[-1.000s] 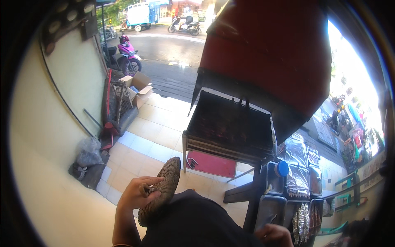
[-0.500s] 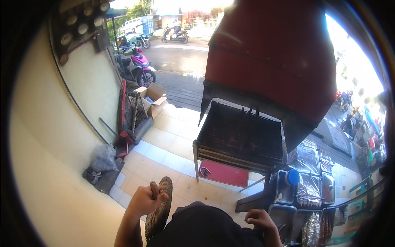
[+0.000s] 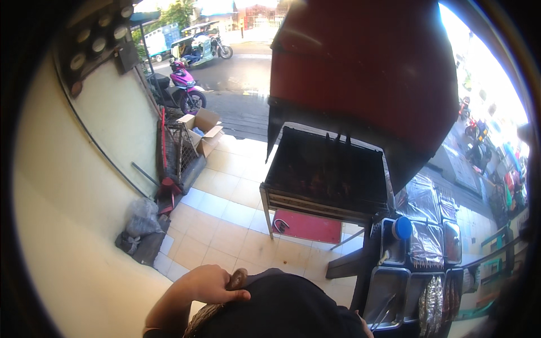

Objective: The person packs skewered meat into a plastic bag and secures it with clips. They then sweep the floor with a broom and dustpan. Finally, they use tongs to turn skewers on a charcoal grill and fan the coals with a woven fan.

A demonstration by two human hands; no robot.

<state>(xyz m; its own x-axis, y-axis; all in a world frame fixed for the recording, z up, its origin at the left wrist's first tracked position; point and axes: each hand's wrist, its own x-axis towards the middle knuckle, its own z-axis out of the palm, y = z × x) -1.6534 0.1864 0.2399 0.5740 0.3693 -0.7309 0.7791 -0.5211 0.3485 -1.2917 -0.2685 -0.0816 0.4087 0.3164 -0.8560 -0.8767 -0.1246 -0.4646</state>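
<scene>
My left hand (image 3: 209,284) is closed around the thick handle of a woven hand fan (image 3: 200,318), close against my dark shirt (image 3: 276,307). Most of the fan's blade is hidden behind the hand and the shirt. Only a sliver of my right hand (image 3: 365,325) shows at the lower edge, beside the near metal tray (image 3: 367,304); its fingers are mostly hidden. Ahead of me stands a charcoal grill (image 3: 327,174) with a dark top under a large dark red hood (image 3: 360,73).
To the right, metal trays hold plastic-covered skewers (image 3: 426,243), foil-wrapped pieces (image 3: 432,304) and tongs (image 3: 386,310); a blue-lidded container (image 3: 402,228) stands among them. Along the left wall are a plastic bag (image 3: 142,218), a wire cage (image 3: 179,149) and an open cardboard box (image 3: 204,127). A pink scooter (image 3: 183,84) is parked outside.
My left hand has moved right and down with the fan, to my shirt. My right hand has dropped almost out of view. A passing motorbike has left; a tricycle appears on the road.
</scene>
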